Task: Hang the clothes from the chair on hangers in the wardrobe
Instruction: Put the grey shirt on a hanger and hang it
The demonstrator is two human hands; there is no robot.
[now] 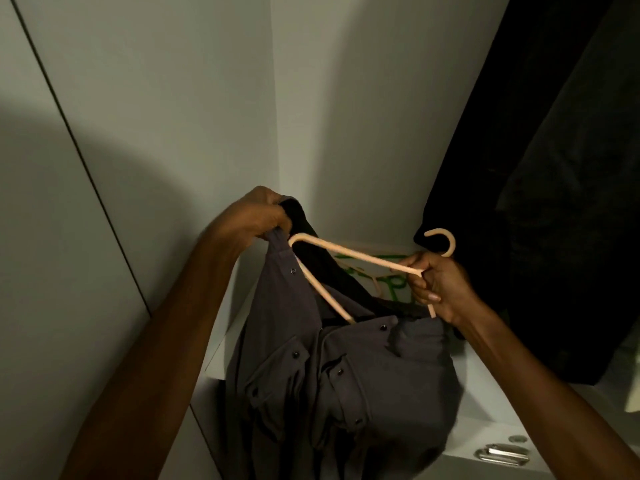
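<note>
Mid-threading: left hand [258,216] gripped shirt [332,375] collar, right hand [438,287] held hanger [353,258] neck. Next, probably: hanger end slid into shoulder.

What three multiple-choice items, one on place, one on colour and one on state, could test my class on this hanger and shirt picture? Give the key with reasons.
1. Where do the green hangers lie?
A. On the wardrobe shelf behind the shirt
B. In the left hand
C. On the dark hanging garment

2. What colour is the hanger in the right hand?
A. Green
B. Pale peach
C. Black

3. What is the left hand doing?
A. Hanging open
B. Pressing the wardrobe wall
C. Gripping the grey shirt at its top

Key: 1 A, they show past the shirt on the white shelf; 2 B, its hook and arms are pale peach; 3 C, fingers are curled round the fabric.
</note>
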